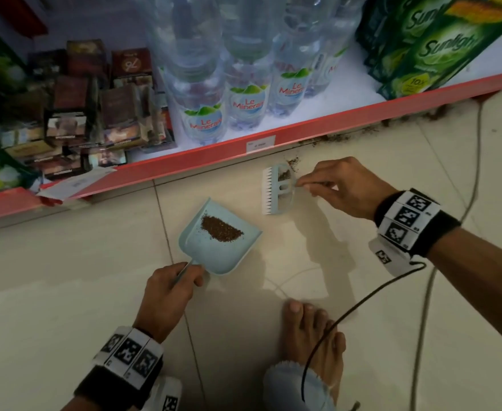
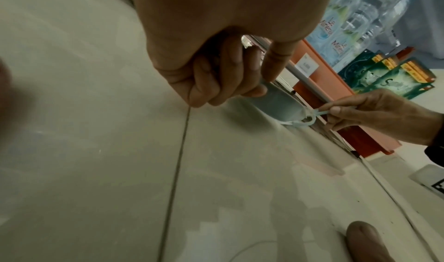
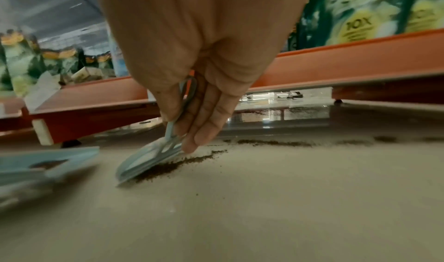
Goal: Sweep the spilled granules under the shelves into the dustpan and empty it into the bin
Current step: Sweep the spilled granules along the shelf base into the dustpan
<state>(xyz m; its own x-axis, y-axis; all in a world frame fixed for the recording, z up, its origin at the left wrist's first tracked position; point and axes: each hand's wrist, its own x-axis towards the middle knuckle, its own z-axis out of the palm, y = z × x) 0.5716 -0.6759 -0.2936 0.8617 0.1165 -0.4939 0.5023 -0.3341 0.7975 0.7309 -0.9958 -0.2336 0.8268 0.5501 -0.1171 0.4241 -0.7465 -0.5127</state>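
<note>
Shop floor (image 1: 66, 292), pale tiles with dark grout lines, running under a low shelf edged in a red strip (image 1: 318, 123).

Shelf stock: clear water bottles (image 1: 205, 114); green detergent cartons (image 1: 439, 51) at the right; dark small packets (image 1: 75, 114) at the left.

Dustpan (image 1: 223, 253): light blue, on the floor in front of the shelf, open edge toward the shelf. Holds a brown heap of granules (image 1: 220, 228).

Left hand (image 1: 169, 292): fingers curled round the dustpan's thin handle at the near end.

Brush (image 1: 276, 188): small, light blue, white bristles pointing left, on the floor just right of the dustpan and apart from it, bristle edge down against the tile in the right wrist view.

Right hand (image 1: 341, 185): thumb and fingers pinch the brush's looped handle.

Loose granules (image 3: 168, 166): a brown trail beside the brush, and a further dark line (image 1: 332, 137) along the shelf's base to the right.

Bare foot (image 1: 312, 336): on the tile near the bottom edge; a black cable (image 1: 362, 301) crosses it.
</note>
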